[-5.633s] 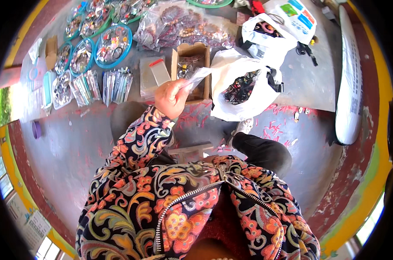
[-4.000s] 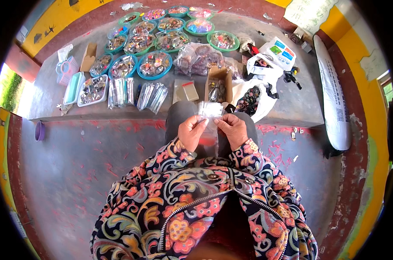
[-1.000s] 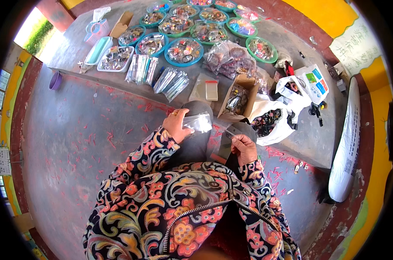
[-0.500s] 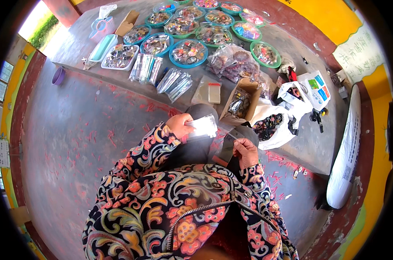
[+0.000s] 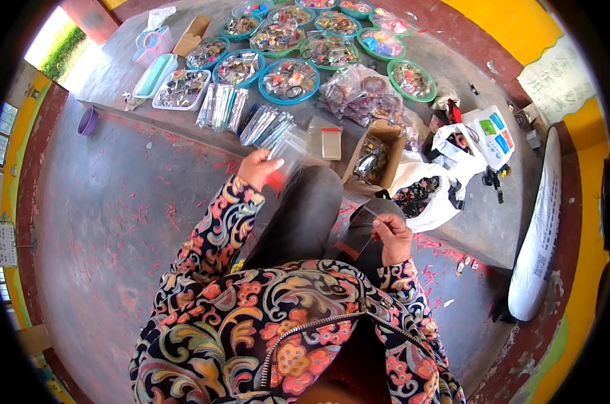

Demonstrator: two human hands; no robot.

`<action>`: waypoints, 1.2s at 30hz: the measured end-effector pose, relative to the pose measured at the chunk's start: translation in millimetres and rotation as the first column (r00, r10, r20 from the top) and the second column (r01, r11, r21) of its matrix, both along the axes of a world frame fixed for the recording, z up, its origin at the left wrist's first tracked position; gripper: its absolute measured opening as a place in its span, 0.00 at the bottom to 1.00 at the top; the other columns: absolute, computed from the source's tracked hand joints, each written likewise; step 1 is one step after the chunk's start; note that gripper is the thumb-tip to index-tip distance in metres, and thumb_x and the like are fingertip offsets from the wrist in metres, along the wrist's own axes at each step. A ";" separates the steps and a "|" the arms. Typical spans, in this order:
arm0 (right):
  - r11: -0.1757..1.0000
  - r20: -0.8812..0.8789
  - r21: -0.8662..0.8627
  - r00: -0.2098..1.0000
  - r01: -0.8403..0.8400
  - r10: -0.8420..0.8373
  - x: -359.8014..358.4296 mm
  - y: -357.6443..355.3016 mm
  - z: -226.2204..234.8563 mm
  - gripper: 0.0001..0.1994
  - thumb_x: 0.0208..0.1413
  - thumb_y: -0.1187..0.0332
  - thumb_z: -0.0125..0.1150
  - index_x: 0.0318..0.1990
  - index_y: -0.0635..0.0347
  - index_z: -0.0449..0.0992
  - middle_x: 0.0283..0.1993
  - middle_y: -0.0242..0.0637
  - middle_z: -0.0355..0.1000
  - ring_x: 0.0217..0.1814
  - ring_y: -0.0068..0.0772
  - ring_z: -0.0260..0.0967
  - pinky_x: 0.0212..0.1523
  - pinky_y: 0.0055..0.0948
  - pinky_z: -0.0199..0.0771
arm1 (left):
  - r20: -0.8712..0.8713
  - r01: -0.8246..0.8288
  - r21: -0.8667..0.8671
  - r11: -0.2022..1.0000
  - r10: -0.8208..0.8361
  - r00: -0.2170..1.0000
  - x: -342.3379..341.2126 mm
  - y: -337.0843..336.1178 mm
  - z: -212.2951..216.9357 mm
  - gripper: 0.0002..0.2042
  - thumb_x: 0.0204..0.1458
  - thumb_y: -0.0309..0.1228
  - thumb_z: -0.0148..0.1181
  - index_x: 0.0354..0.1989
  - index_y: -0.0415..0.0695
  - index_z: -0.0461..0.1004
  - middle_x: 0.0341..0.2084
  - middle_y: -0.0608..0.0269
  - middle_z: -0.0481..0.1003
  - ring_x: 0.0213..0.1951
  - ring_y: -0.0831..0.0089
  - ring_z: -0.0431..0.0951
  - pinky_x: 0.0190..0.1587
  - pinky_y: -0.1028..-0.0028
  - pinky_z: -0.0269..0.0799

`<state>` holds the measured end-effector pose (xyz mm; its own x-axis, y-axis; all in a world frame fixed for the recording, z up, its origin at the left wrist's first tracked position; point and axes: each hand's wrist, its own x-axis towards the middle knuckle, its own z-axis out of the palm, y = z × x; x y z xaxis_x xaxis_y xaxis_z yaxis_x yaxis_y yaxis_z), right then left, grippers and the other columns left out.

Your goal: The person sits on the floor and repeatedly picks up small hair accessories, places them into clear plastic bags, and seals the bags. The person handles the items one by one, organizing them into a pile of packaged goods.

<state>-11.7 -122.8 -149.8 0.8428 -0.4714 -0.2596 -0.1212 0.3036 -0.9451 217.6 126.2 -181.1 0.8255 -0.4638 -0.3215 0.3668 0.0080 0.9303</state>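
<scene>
In my left hand [image 5: 256,170] is a stack of clear plastic bags [image 5: 290,153] with a red strip at the lower end, the thumb lying over it. The stack hangs above my left knee, near the silvery packets [image 5: 268,125] on the ledge. My right hand [image 5: 393,238] pinches the edge of a single clear plastic bag [image 5: 359,232] over my right thigh. This bag also has a red strip, and my dark trousers show through it. Beyond my knees lies another clear bag pack [image 5: 331,143] with a red edge.
An open cardboard box [image 5: 384,155] of packaged trinkets stands beyond my right knee, beside a white bag [image 5: 431,214] of dark items. Several round baskets [image 5: 289,99] of small packages cover the ledge. Red scraps [image 5: 171,215] litter the floor; a purple bowl [image 5: 88,121] sits far left.
My left hand has moved left and away from me with its bag stack, baring my left knee. The right hand has shifted slightly right and nearer to me, still pinching the single bag.
</scene>
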 end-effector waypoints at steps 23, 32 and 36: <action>0.785 -0.136 -0.612 0.991 -0.097 0.017 25.9 -21.6 8.4 0.04 0.42 0.77 0.60 0.28 0.63 0.72 0.23 0.37 0.69 0.23 0.26 0.66 0.25 0.22 0.65 | -0.023 0.206 0.620 0.757 -0.245 0.969 109.3 -132.1 -170.8 0.17 0.38 0.36 0.60 0.37 0.40 0.74 0.30 0.54 0.75 0.33 0.67 0.76 0.38 0.73 0.68; 0.831 -0.131 -0.551 0.991 -0.077 0.005 24.3 -20.2 0.6 0.05 0.43 0.76 0.60 0.29 0.63 0.71 0.24 0.36 0.70 0.24 0.23 0.66 0.26 0.21 0.66 | 0.362 -0.169 0.697 0.697 -0.138 0.922 111.7 -107.5 -164.9 0.16 0.42 0.32 0.58 0.39 0.37 0.71 0.30 0.54 0.75 0.33 0.68 0.75 0.37 0.75 0.69; 0.910 -0.134 -0.414 0.990 -0.009 -0.051 22.1 -19.8 4.0 0.04 0.45 0.77 0.58 0.29 0.65 0.71 0.22 0.30 0.69 0.21 0.16 0.63 0.22 0.16 0.63 | 0.250 -0.061 0.403 0.913 -0.045 0.967 102.6 -89.2 -114.1 0.10 0.45 0.28 0.55 0.35 0.36 0.73 0.25 0.62 0.75 0.29 0.77 0.74 0.33 0.80 0.68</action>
<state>10.4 -142.6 -145.8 0.8014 -0.5786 -0.1519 -0.2584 -0.1057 -0.9603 320.2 37.0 -295.2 0.9061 -0.3308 -0.2637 0.1250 -0.3860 0.9140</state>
